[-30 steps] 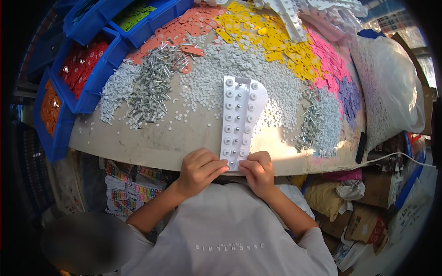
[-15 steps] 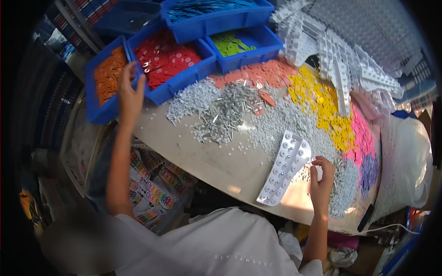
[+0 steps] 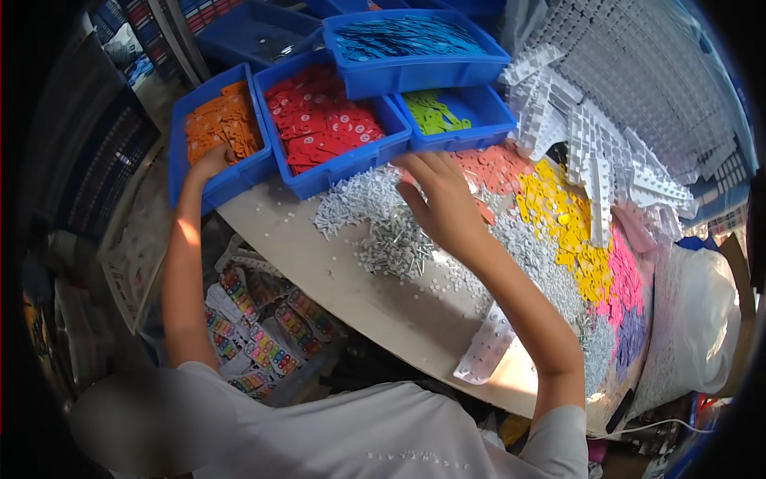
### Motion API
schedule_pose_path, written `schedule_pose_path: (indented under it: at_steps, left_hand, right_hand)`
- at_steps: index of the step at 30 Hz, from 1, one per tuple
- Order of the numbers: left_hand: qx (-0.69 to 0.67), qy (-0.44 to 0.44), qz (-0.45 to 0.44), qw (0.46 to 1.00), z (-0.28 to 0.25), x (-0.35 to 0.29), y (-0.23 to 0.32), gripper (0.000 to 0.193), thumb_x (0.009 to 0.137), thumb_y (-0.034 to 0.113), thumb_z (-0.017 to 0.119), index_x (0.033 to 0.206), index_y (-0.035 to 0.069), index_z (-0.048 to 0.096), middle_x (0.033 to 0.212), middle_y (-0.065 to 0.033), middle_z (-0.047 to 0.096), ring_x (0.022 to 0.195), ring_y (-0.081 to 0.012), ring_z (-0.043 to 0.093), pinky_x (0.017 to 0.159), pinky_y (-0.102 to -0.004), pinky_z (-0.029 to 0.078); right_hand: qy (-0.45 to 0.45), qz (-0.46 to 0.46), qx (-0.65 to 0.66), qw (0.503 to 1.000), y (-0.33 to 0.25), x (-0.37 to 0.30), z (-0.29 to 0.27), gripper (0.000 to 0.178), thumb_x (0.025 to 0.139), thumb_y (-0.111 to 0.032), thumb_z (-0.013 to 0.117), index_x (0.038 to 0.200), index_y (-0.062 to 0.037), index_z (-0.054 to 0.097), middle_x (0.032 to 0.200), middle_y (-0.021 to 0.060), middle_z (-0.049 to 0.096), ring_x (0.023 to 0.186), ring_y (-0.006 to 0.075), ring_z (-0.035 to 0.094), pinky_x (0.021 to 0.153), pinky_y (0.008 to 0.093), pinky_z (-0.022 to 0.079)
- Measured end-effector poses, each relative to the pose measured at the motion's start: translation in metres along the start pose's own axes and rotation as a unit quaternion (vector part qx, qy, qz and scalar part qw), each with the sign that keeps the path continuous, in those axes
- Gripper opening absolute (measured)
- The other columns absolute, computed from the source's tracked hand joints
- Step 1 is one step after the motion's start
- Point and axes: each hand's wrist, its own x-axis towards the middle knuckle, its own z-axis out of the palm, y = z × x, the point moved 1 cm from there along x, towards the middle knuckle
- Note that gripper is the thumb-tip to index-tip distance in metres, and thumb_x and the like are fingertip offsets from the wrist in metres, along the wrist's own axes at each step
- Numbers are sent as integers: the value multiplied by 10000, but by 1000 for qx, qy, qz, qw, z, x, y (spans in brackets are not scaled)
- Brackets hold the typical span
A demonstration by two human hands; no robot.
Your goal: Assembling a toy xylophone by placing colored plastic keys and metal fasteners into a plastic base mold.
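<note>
My left hand is at the near end of a blue bin of flat orange plastic pieces. Its fingers are curled in among them, and whatever they hold is hidden. My right hand is open, fingers stretched forward and thumb apart, above the salmon-coloured pieces by the red bin's near corner. Flat red pieces fill that bin, between the two hands. A white plastic strip with round studs lies at the table's near edge, partly covered by my right forearm.
Metal pins and small white parts lie heaped on the table. Yellow, pink and purple pieces spread along the right. Bins of blue and green pieces stand behind; white studded strips are stacked back right.
My right hand has swung left and forward from beside the white strip to near the red bin. My left hand has shifted from the rim between the bins into the orange pieces. The view has shifted slightly.
</note>
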Motion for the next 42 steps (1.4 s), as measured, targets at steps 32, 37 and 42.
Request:
schedule_pose_path:
  at_steps: [32,37,42]
  left_hand:
    - [-319,97,-111,936,-7,-24,52,173,925,141,665,983,-22,665,781,-124,705,607,-179,679,483,-301,547]
    - [-262,52,-113,957,-7,-21,51,169,910,151,699,915,-17,686,742,-97,699,586,-156,673,478,-261,538]
    - [-358,62,-200,910,-16,2,7,332,869,199,755,1092,-28,659,772,-131,695,567,-212,684,450,-296,559]
  right_hand:
    - [-4,126,213,969,9,38,12,144,882,-5,666,1018,-2,621,930,127,710,835,235,699,745,366,556]
    - [-47,282,225,931,-26,-56,-63,83,920,43,654,946,19,579,836,85,693,791,127,694,693,261,553]
    - [20,267,138,953,-21,-133,-96,100,939,28,633,1009,-36,601,933,81,721,949,202,732,822,327,574]
